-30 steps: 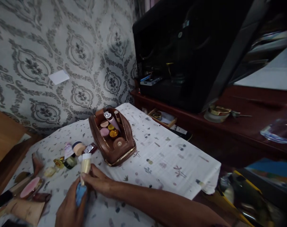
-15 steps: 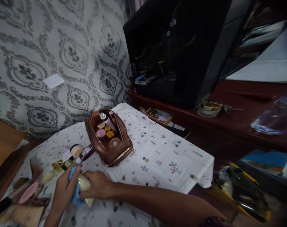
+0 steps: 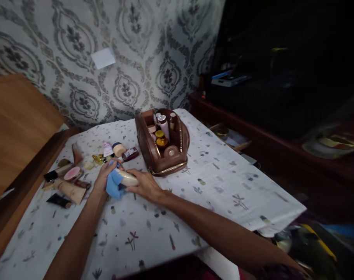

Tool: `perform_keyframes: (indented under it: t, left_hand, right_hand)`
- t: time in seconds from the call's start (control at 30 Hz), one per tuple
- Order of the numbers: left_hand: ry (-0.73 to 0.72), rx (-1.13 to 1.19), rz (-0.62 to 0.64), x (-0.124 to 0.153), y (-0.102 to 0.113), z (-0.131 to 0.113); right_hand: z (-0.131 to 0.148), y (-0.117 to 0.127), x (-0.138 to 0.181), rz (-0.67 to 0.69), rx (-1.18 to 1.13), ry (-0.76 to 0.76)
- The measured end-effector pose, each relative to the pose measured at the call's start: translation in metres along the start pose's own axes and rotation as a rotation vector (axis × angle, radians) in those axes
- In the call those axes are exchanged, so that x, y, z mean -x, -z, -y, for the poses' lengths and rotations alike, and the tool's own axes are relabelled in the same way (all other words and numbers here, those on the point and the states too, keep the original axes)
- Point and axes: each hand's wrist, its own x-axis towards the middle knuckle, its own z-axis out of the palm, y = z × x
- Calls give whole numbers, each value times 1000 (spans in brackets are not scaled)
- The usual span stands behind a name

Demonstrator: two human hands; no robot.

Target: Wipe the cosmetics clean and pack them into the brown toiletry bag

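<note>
My right hand (image 3: 143, 185) is closed around a cream-coloured tube (image 3: 127, 179), held almost flat over the table. My left hand (image 3: 102, 179) grips a blue cloth (image 3: 113, 185) pressed against the tube's left end. Just behind the hands stands an open brown leather pouch (image 3: 165, 153) with several small bottles and jars upright inside. A patterned white cloth (image 3: 212, 182) covers the table.
Loose cosmetics lie left of the pouch: a small red-brown bottle (image 3: 130, 154), a round jar (image 3: 118, 148), a pink compact (image 3: 71, 173), brushes and tubes. A wooden board (image 3: 16, 124) flanks the table's left side. A dark wooden cabinet (image 3: 267, 136) with a black box stands at the right.
The tube went from upright to lying nearly flat in my right hand, and the blue cloth in my left hand now wraps its end. The camera swung left and pulled back.
</note>
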Motion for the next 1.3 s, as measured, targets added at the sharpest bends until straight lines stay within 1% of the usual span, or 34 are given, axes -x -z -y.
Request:
perform_keyframes:
  t: [0.07, 0.13, 0.2, 0.3, 0.33, 0.4, 0.5, 0.67, 0.77, 0.87, 0.97, 1.03, 1.17, 1.3]
  left_hand:
    - [-11, 29, 28, 1, 1, 3]
    - [-34, 46, 34, 1, 0, 5]
    - [-59, 37, 31, 2, -1, 8]
    - [-105, -38, 36, 9, 3, 11]
    - [-124, -79, 46, 12, 7, 11]
    - [-163, -172, 76, 21, 14, 12]
    - [-222, -298, 133, 31, 24, 9]
    - [-282, -414, 197, 35, 27, 3]
    - [-284, -436, 197, 32, 28, 3]
    - [-252, -431, 173, 29, 30, 9]
    - [-215, -399, 143, 25, 34, 17]
    - [-192, -362, 156, 22, 37, 20]
    - [-157, -285, 235, 21, 45, 15]
    - [-140, -275, 283, 24, 51, 8]
  right_hand:
    - [-3, -3, 0, 5, -85, 12]
    - [-5, -6, -2, 13, -257, -12]
    - [-6, -8, -3, 76, -518, -96]
    - [-4, -7, -4, 221, -896, -279]
    - [-2, -6, -4, 257, -973, -329]
    - [0, -4, -2, 311, -1052, -403]
    - [2, 0, 0, 381, -1082, -456]
    - [-1, -2, 1, 378, -1045, -449]
    - [1, -6, 1, 349, -953, -426]
    - [7, -11, 3, 302, -808, -355]
    - [12, -16, 5, 258, -669, -298]
    - [14, -17, 5, 224, -636, -286]
    - [10, -13, 4, 177, -741, -345]
    - [5, -7, 3, 177, -897, -376]
